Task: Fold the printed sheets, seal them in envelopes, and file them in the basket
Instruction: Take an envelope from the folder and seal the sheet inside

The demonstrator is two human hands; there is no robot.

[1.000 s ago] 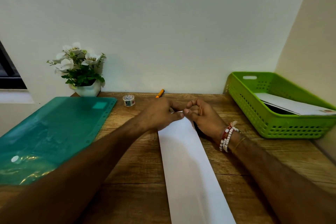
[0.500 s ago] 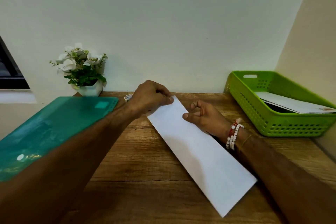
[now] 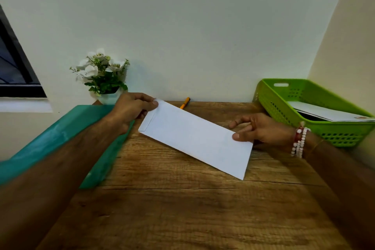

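A long white envelope (image 3: 194, 138) is held slanted just above the wooden desk (image 3: 182, 209), its flap end at the upper left. My left hand (image 3: 134, 109) pinches that flap end between thumb and fingers. My right hand (image 3: 261, 130) holds the lower right end, thumb on top and fingers underneath. The green basket (image 3: 284, 105) stands at the right against the wall, with white envelopes (image 3: 328, 114) lying inside it.
A teal plastic folder (image 3: 60, 140) lies at the desk's left, partly under my left forearm. A white pot of flowers (image 3: 103, 79) stands at the back left. An orange pen (image 3: 184, 103) lies by the wall. Walls close the back and right.
The envelope has swung from pointing toward me to lying across the desk. My left hand carried its far end leftward, and my right hand shifted right and took hold of the other end.
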